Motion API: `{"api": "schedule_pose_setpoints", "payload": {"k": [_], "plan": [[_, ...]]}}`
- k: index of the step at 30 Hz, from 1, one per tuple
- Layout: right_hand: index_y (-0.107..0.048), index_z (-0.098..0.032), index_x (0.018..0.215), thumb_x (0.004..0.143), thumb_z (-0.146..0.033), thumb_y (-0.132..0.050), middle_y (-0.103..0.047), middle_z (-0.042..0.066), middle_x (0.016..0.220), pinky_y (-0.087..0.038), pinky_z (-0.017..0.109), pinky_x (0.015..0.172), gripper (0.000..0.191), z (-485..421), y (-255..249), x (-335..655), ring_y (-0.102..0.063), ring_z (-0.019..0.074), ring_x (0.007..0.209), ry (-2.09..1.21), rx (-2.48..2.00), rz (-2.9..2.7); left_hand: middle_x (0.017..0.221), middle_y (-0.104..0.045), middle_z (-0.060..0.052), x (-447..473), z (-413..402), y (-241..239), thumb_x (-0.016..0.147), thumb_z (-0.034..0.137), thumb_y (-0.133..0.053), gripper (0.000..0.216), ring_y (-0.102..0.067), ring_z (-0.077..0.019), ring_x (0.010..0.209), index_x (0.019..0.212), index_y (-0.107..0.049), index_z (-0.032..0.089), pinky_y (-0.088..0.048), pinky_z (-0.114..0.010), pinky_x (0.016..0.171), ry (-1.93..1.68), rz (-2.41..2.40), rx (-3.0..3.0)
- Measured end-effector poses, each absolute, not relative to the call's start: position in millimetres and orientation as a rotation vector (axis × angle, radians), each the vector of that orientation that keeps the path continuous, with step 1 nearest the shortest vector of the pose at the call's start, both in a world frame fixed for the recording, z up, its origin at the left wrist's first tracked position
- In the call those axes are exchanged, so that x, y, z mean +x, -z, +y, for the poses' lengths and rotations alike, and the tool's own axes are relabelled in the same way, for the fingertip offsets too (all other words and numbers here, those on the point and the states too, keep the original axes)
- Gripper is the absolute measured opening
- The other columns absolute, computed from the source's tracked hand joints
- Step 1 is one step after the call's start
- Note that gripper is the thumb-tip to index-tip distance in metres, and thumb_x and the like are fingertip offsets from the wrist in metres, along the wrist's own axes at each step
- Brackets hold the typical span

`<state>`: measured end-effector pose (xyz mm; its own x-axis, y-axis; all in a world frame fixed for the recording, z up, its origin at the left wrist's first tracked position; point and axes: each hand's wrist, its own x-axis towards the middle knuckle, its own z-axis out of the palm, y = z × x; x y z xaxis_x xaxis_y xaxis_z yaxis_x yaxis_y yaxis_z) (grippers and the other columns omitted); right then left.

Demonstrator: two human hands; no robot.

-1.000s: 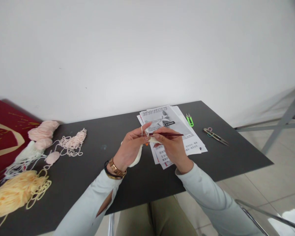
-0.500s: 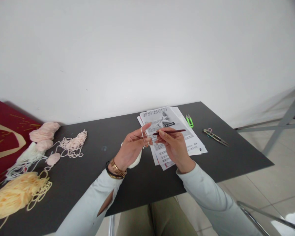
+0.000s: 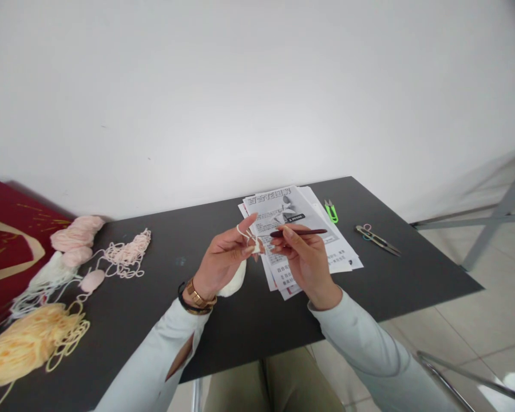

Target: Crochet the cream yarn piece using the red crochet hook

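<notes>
My left hand is held above the black table, with cream yarn looped over its raised forefinger and a small cream crocheted piece pinched in the fingers and hanging below the palm. My right hand is closed on a dark red crochet hook, which lies level and points left toward the left fingertips. Both hands hover over a stack of printed instruction sheets. A gold watch and a dark band sit on my left wrist.
Pink yarn balls, loose pink strands, white yarn and a yellow yarn heap lie at the table's left. A red box stands at far left. Green thread snips and small scissors lie right of the papers.
The hook has drawn back to the right out of the left hand's stitches, and the hands have parted slightly. The left forefinger has lifted the yarn loop higher.
</notes>
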<state>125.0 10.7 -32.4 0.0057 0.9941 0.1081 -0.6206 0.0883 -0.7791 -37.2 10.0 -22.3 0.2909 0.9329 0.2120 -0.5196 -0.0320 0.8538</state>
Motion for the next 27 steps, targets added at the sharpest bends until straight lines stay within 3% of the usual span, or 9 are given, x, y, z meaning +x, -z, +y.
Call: {"api": "schedule_pose_setpoints", "payload": {"k": [5, 8, 12, 18, 27], "plan": [[-0.078, -0.025, 0.085, 0.074, -0.020, -0.079, -0.079, 0.000, 0.081, -0.062, 0.023, 0.068, 0.012, -1, 35, 122, -0.075, 0.0141, 0.071, -1.036, -0.688, -1.019, 0.074, -0.067, -0.001, -34, 10, 24, 0.073, 0.013, -0.076, 0.053, -0.061, -0.0139, 0.073, 0.122, -0.068, 0.030, -0.048, -0.027, 0.068, -1.319, 0.561, 1.072], [-0.077, -0.026, 0.085, 0.075, -0.020, -0.078, -0.078, 0.000, 0.078, -0.062, 0.024, 0.066, 0.012, -4, 35, 119, -0.074, 0.0146, 0.068, -0.980, -0.708, -1.007, 0.072, -0.066, 0.000, -33, 8, 25, 0.074, 0.012, -0.074, 0.055, -0.061, -0.0136, 0.072, 0.125, -0.065, 0.030, -0.049, -0.028, 0.070, -1.324, 0.550, 1.076], [-0.076, -0.024, 0.083, 0.075, -0.026, -0.078, -0.077, 0.000, 0.070, -0.062, 0.023, 0.059, 0.008, 1, 31, 117, -0.073, 0.0140, 0.061, -1.203, -0.654, -0.833, 0.072, -0.063, 0.001, -35, 7, 26, 0.076, 0.013, -0.072, 0.058, -0.059, -0.0126, 0.071, 0.130, -0.061, 0.030, -0.048, -0.028, 0.072, -1.314, 0.498, 1.048], [-0.076, -0.019, 0.080, 0.068, -0.033, -0.083, -0.076, 0.002, 0.066, -0.059, 0.017, 0.053, 0.019, 10, 29, 119, -0.069, 0.0106, 0.052, -1.595, -0.592, -0.643, 0.073, -0.062, -0.001, -39, 8, 22, 0.072, 0.014, -0.074, 0.057, -0.058, -0.0137, 0.069, 0.127, -0.064, 0.028, -0.046, -0.029, 0.068, -1.211, 0.470, 0.990], [-0.076, -0.018, 0.079, 0.065, -0.033, -0.085, -0.076, 0.002, 0.064, -0.059, 0.015, 0.052, 0.023, 9, 28, 120, -0.069, 0.0098, 0.051, -1.629, -0.610, -0.559, 0.073, -0.065, -0.002, -41, 9, 26, 0.075, 0.013, -0.073, 0.050, -0.059, -0.0144, 0.069, 0.121, -0.068, 0.032, -0.048, -0.029, 0.064, -1.321, 0.484, 1.178]]}}
